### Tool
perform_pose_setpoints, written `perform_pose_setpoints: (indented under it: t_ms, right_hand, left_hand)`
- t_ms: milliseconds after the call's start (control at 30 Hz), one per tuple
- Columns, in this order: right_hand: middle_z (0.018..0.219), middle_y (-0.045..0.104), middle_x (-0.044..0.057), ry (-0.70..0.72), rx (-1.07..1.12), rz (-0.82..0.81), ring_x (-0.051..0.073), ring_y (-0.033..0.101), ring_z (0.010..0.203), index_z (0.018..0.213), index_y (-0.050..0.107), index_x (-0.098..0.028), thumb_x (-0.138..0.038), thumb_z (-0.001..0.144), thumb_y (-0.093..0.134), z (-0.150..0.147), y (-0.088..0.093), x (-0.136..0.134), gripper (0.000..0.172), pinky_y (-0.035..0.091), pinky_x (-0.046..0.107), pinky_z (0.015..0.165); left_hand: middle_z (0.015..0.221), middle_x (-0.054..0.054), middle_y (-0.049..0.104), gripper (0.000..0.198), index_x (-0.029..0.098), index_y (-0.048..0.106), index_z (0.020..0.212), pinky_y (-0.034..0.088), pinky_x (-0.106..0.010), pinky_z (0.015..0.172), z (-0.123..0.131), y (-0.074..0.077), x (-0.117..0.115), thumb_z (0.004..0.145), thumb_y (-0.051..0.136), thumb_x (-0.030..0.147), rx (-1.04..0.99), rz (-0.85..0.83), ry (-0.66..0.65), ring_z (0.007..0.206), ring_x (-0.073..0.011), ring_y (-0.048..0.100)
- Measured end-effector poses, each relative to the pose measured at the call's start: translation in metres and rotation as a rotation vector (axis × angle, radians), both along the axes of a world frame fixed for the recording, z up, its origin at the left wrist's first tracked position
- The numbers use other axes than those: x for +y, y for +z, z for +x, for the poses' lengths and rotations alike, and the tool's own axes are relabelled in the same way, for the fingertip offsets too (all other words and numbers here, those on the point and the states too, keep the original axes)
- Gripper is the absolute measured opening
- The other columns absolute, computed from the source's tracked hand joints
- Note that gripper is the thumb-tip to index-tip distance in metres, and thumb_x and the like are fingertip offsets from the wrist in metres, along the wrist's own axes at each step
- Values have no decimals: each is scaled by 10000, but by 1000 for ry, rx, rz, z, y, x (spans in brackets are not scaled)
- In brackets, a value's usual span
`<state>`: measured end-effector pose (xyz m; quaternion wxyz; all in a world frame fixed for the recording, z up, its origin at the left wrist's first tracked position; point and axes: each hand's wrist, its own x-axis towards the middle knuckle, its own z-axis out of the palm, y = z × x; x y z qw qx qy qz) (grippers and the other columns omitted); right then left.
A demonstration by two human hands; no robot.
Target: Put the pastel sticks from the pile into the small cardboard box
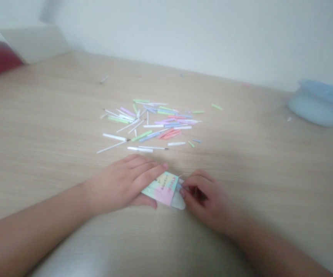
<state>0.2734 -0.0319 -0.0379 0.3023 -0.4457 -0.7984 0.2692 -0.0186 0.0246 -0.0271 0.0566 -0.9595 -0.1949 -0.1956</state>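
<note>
Pastel sticks (blue container far right)

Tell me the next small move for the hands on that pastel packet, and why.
Most likely, the right hand should gently work the near end of the pastel packet while the left hand steadies it. The left hand grips the packet just above the wooden table, and the right fingers pinch at that end, though exactly what they grip is hard to tell.

Bare left hand, bare right hand, bare forearms, apparently short fingernails
</note>
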Motion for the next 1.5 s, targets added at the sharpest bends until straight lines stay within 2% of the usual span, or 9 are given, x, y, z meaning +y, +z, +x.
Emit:
perform_pose_setpoints:
  t_ms: [400, 700, 767, 867, 1000, 1167, 1300, 1433, 1500]
  right_hand:
    - [776, 626, -10, -35, -4, -94, 151, 596, 711, 904, 752, -239, -188, 965, 662, -5, -16, 3, 121, 437, 280, 632]
    - [749, 590, -12, -110, -28, -43, 156, 543, 657, 856, 699, -234, -222, 951, 666, -9, -19, 1, 101, 446, 279, 600]
    - [798, 604, -4, -166, 13, -19, 165, 568, 682, 957, 680, -240, -258, 962, 660, -8, -21, -1, 27, 484, 285, 617]
    - [875, 651, 4, -259, 105, -76, 180, 625, 708, 1268, 589, -256, -334, 998, 639, -6, -24, -2, 285, 550, 299, 634]
    - [947, 746, 33, -149, 92, -212, 222, 712, 821, 1147, 679, -281, -375, 1047, 569, -5, -24, 0, 176, 609, 352, 730]
    - [972, 769, 34, -25, -42, -127, 290, 734, 895, 1008, 717, -346, -283, 995, 565, -10, -12, 1, 164, 630, 455, 802]
    - [1015, 762, 33, -7, -87, -149, 301, 741, 901, 1077, 700, -373, -298, 938, 631, -3, -2, 4, 173, 658, 463, 787]
    - [1303, 709, 107, -241, -217, -39, 291, 719, 1124, 1332, 630, -264, -418, 1023, 538, 33, -12, 40, 358, 613, 503, 978]
    - [1523, 576, 147, -347, -321, 74, 320, 546, 1415, 1455, 549, -199, -485, 1002, 533, 58, -24, 74, 537, 438, 545, 1199]
  left_hand:
    - [1313, -225, 704, 852, 72, 353, 1593, 488, -501, 1087, 7, -1, -3, 986, 585, 624, 1, -58, -44, 1237, -344, 646]
    - [1342, -217, 687, 823, 90, 429, 1530, 454, -484, 1102, 6, -4, -2, 963, 589, 664, 5, -103, -24, 1245, -339, 639]
    - [1341, -216, 687, 834, 91, 436, 1523, 455, -486, 1097, 6, -3, -2, 952, 588, 680, -6, -104, -16, 1241, -343, 639]
    - [1335, -213, 689, 812, 84, 463, 1495, 452, -480, 1093, 7, -2, -2, 957, 576, 681, 2, -102, -15, 1229, -341, 643]
    - [1348, -194, 685, 807, 119, 457, 1515, 435, -481, 1106, 9, -3, -3, 951, 603, 677, 38, -134, -13, 1238, -341, 637]
    - [1276, -138, 707, 682, 159, 496, 1492, 444, -477, 1080, 14, -4, -7, 986, 611, 601, 82, -182, -39, 1188, -318, 648]
    - [1249, -101, 712, 654, 182, 531, 1462, 446, -465, 1076, 15, -1, -9, 964, 651, 589, 132, -248, -26, 1173, -298, 645]
    - [1267, -105, 710, 689, 203, 532, 1478, 442, -449, 1070, 15, -2, -9, 937, 677, 605, 113, -292, 18, 1168, -296, 640]
    - [1250, -108, 715, 668, 222, 540, 1475, 443, -443, 1059, 14, -4, -9, 952, 642, 624, 86, -301, 27, 1142, -293, 644]
